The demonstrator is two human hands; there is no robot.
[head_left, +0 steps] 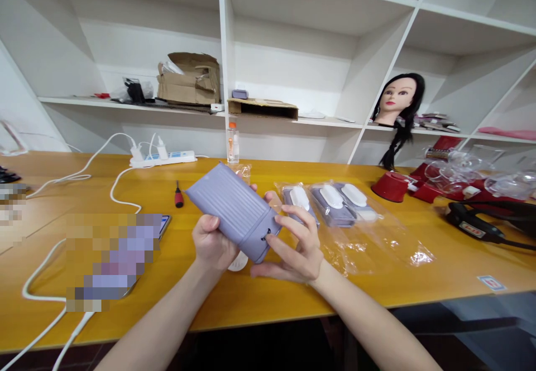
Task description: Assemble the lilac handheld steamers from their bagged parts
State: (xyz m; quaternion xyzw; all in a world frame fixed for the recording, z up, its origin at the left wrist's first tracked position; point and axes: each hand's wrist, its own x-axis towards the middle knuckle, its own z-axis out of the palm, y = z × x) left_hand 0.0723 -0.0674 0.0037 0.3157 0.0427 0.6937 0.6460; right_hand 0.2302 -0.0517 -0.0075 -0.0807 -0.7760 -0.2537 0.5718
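Purple case [238,206] in left grip [214,244]; right grip [302,249] splayed at end

Raised above the table [402,282]: one ribbed purple case [234,203]. On the table: three bagged purple-and-white devices [337,213], one screwdriver [178,198]; along the far edge, one power strip [167,159] and one orange-capped bottle [232,147].
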